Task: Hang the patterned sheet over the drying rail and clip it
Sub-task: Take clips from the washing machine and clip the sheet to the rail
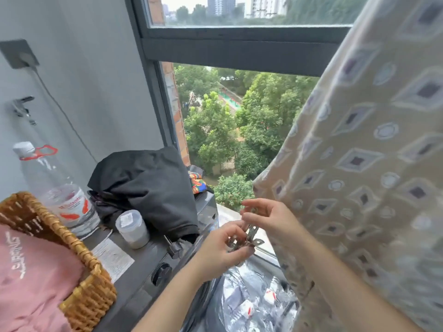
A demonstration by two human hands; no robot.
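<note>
The head view looks down and out past a dark window frame to trees and buildings. The patterned sheet, beige with grey-and-purple diamonds and circles, hangs along the right side from above the top edge of the picture down to the bottom, and its left edge falls just beside the right forearm.

In front of the sheet's lower edge the two hands meet over the sill. The left hand has its fingers curled round a small bunch of metal clips. The right hand pinches the upper end of the same bunch between thumb and fingertips. How many clips there are cannot be told because of blur.

At the left, a dark grey table carries a wicker basket holding a pink garment. Just behind the basket stands a clear water bottle, and near it a small lidded plastic tub. A crumpled black garment lies at the table's far end, with a bright multicoloured cloth just beside it at the window. Below the hands sits a shiny plastic bag.
</note>
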